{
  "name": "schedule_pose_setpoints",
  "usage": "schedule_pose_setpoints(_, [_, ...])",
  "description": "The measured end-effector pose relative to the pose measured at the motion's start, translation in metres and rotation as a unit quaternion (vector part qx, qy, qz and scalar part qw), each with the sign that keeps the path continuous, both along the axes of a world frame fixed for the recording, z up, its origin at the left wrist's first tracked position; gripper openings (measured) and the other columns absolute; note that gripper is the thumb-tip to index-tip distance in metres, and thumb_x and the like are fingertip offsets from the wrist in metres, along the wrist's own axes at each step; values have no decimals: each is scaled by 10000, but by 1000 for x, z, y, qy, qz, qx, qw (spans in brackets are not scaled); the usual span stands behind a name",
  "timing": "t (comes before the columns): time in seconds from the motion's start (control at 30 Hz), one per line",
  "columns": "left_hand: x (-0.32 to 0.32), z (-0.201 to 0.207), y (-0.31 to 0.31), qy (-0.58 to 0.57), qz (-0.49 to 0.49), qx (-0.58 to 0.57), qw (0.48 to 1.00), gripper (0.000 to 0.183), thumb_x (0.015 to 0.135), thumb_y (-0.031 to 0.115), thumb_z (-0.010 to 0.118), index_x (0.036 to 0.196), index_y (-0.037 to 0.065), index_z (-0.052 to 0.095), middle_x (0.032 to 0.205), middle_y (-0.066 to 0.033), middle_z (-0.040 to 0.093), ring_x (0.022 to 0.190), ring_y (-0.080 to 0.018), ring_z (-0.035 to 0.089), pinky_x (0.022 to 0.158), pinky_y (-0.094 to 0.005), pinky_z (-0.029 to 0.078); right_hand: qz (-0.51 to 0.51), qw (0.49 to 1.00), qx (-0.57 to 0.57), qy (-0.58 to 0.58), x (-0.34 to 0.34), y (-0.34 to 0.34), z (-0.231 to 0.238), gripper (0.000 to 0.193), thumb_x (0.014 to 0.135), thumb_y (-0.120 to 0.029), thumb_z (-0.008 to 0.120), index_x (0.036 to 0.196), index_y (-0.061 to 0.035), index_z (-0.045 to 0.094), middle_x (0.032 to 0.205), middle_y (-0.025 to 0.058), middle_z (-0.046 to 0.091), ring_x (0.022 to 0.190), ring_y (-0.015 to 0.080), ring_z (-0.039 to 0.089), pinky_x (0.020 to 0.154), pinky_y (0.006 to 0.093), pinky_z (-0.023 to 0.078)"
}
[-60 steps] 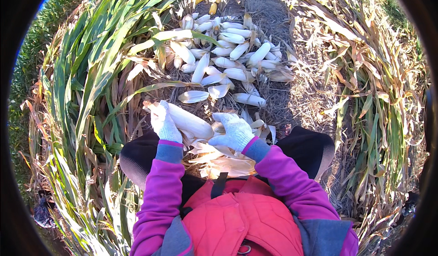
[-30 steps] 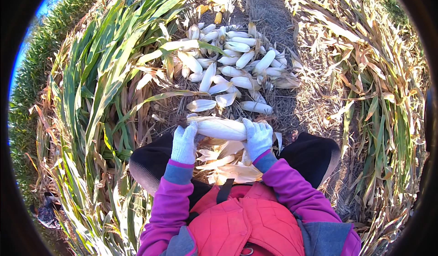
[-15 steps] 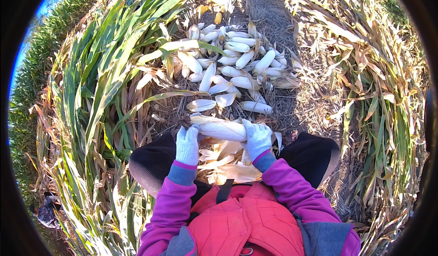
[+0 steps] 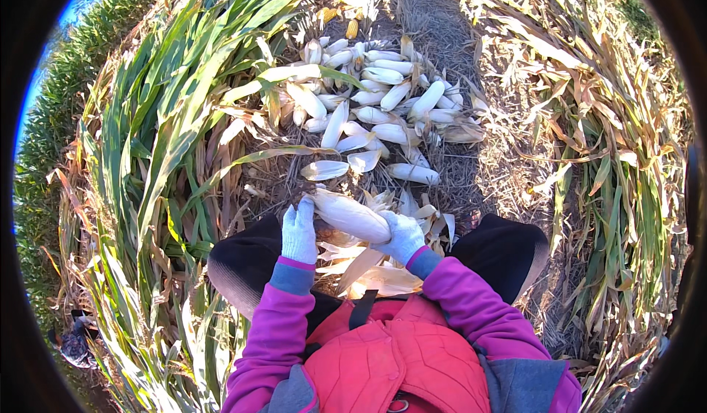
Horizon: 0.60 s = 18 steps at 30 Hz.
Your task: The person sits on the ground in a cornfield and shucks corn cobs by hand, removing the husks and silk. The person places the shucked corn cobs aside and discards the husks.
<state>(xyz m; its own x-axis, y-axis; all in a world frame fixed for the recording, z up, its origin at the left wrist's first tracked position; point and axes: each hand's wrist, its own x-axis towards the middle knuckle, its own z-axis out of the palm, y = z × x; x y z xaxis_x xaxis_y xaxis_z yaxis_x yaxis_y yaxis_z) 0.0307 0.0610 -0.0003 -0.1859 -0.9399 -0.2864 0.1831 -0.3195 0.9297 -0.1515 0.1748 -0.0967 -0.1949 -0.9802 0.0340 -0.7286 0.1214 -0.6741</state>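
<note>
Between my two gloved hands is an ear of corn (image 4: 349, 216) in pale husk, tilted so that its right end sits lower. My left hand (image 4: 299, 233), in a white knit glove, closes around the upper left end. At the lower right end, my right hand (image 4: 403, 236) grips the ear, its fingers partly hidden behind it. Loose dry husks (image 4: 368, 269) lie in front of my lap, under the ear. Just beyond my hands, a heap of ears in whitish husk (image 4: 387, 96) spreads over the ground.
Long green and drying corn stalks (image 4: 169, 118) are piled on the left. More dry stalks (image 4: 618, 148) lie along the right. Two bare yellow cobs (image 4: 352, 29) rest beyond the heap. My bent knees (image 4: 504, 255) flank the husks. A dark bundle (image 4: 77, 343) sits at lower left.
The ear has tilted from nearly level, its right end coming down and toward me. My right hand has moved lower and slightly left with it. My left hand has barely shifted.
</note>
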Motion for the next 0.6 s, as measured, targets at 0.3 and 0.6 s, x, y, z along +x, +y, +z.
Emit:
schedule_pose_setpoints(0.3, [3,-29,-8,73,13,34,997,257,1038,239,491,951,37,623,626,-23,578,464,-123,536,420,-267,453,43,966,114,-228,21,11,-8,819,647,-451,858,1275,-53,514,1102,205,669,1000,367,666,881,429,518])
schedule_pose_setpoints(0.6, [-21,-33,20,-21,-47,-32,998,209,1055,207,459,1045,37,582,697,-21,566,477,-90,506,444,-268,502,-38,697,125,-705,21,1,21,659,797,-122,749,1373,-50,438,1161,93,608,1041,161,620,871,341,542])
